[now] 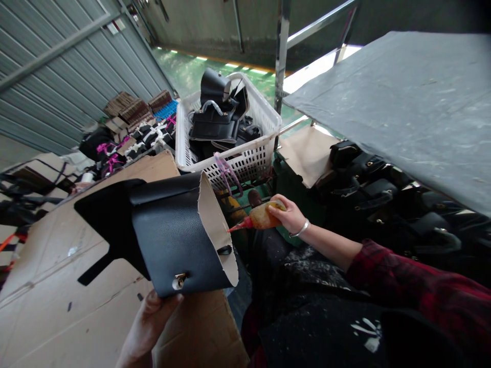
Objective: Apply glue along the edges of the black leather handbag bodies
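Note:
My left hand (pixel 153 319) grips the lower edge of a black leather handbag body (pixel 172 235), close to its metal clasp. The bag's open end faces right and shows a beige lining. Its black flap (pixel 111 225) spreads out to the left over the cardboard. My right hand (pixel 289 214) is closed around a squeeze bottle (pixel 264 215) with amber contents and a red nozzle. The nozzle tip points left, at the raw edge of the bag's opening; whether it touches I cannot tell.
A white plastic basket (pixel 268 115) full of black bag pieces stands ahead. Cardboard (pixel 46 286) covers the surface at left. A grey-covered table (pixel 406 102) is at right, with several black bags (pixel 383 189) beneath it. Bundled pieces (pixel 146 138) lie at back left.

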`<state>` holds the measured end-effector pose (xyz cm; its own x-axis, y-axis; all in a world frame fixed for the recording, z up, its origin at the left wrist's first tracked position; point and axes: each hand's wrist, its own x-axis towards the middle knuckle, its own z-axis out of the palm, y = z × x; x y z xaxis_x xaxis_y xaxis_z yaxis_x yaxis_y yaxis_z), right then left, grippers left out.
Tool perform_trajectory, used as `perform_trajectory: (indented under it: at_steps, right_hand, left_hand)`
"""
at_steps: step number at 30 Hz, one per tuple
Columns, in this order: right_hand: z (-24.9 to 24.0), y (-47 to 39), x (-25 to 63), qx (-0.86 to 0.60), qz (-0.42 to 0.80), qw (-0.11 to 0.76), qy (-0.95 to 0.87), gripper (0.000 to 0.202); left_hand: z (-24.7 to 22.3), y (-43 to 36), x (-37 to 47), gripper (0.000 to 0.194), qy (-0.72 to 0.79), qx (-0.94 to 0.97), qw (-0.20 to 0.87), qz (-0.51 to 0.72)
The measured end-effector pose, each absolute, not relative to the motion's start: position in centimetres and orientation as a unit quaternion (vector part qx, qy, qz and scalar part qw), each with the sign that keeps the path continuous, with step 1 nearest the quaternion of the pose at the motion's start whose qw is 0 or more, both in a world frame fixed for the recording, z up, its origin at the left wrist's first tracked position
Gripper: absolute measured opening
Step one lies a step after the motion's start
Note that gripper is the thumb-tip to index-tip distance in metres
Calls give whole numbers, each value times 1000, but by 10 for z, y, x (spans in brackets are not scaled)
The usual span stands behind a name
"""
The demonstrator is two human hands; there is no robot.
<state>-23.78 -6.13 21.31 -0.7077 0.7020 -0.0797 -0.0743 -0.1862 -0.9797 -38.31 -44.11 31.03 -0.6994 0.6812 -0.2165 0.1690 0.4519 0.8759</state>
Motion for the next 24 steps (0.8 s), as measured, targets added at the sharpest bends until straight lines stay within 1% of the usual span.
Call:
perform_trajectory:
  at_steps: [4, 8, 12, 15, 19, 21, 24]
  right_hand:
    - [208, -72, -247, -280, 729, 278, -559, 46]
    - [204, -74, -254, -325, 719, 322, -522, 47]
    - [203, -74, -252, -312, 728, 319, -521, 45]
    - [199, -74, -252, -305, 720, 313, -539, 45]
    - [192, -66, -257, -345, 708, 343, -511, 48]
    - [192, -62, -259, -336, 721, 353, -493, 47]
    - [198, -59, -260, -299, 734, 346, -502, 44]
  left_hand:
    - [313, -439, -383, 17, 800, 277, 296, 442]
    - [314, -439, -383, 22, 795, 293, 295, 440]
    - [311, -441, -385, 25, 798, 303, 292, 430]
    - [309, -442, -386, 23, 792, 310, 291, 439]
    - [311, -441, -384, 19, 796, 319, 275, 435]
    - [312, -440, -384, 18, 794, 311, 280, 441]
    - [312, -440, -383, 17, 790, 292, 286, 457]
